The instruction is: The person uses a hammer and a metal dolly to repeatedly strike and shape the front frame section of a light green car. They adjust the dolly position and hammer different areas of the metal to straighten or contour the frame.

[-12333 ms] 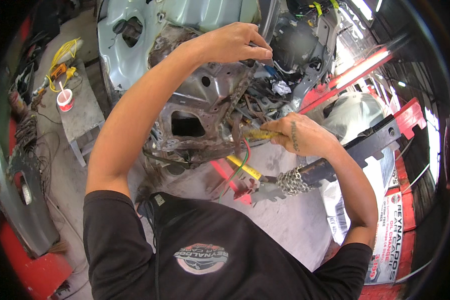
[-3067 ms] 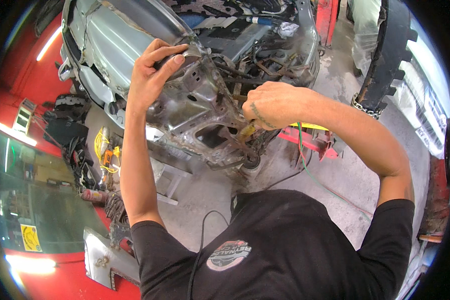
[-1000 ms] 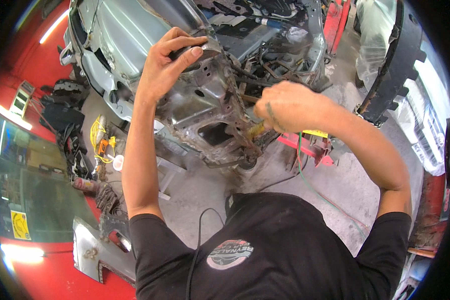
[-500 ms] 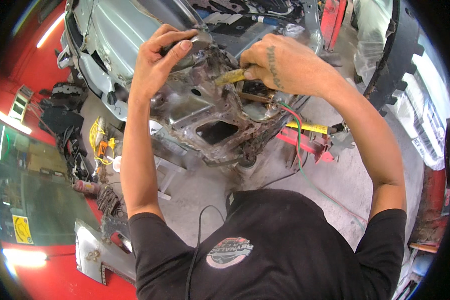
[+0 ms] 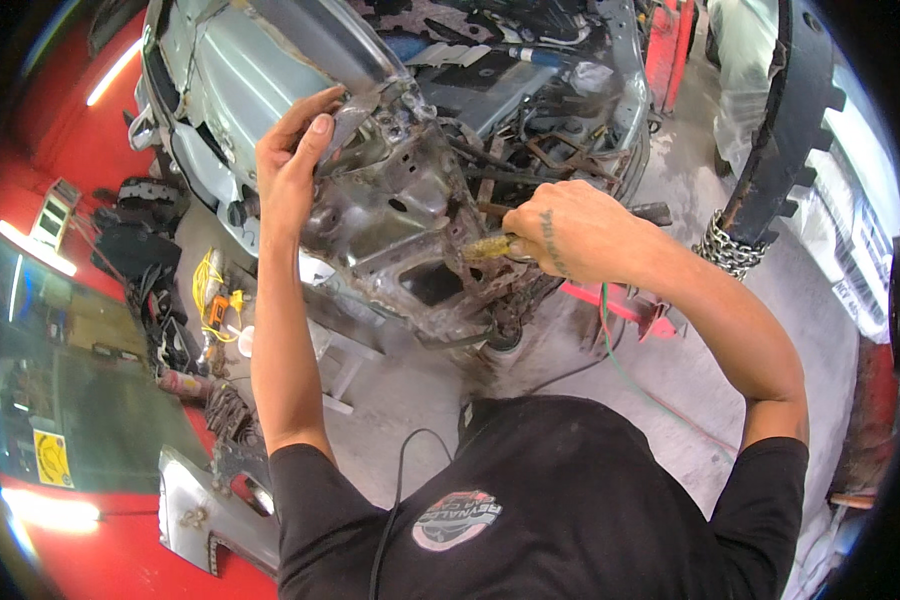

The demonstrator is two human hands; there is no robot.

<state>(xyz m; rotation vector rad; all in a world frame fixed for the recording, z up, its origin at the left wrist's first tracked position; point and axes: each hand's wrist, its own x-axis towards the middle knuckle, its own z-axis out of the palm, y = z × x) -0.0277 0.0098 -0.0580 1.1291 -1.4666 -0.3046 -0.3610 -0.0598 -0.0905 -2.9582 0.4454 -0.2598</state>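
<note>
The right hand (image 5: 575, 232) has its grip closed on a short yellow brush-like tool (image 5: 486, 248), whose exposed end lies over a bare, stained grey metal panel (image 5: 370, 215), just above the panel's dark squarish opening (image 5: 430, 285). The hand conceals the tool's rear end. The left hand (image 5: 295, 150) is at the panel's upper left edge, thumb raised; whether its grip clasps that edge cannot be told. Beside the right hand, rusty brackets and a black hose (image 5: 495, 165) crowd the open engine bay. To the right stand a red metal support (image 5: 645, 312), green and red hoses (image 5: 607, 345) and a black notched beam (image 5: 785, 130) wrapped in silver chain (image 5: 727, 250). The left forearm partly hides a low pale-grey table (image 5: 355, 347); beyond lies an orange power tool (image 5: 217, 315) with yellow cord.
</note>
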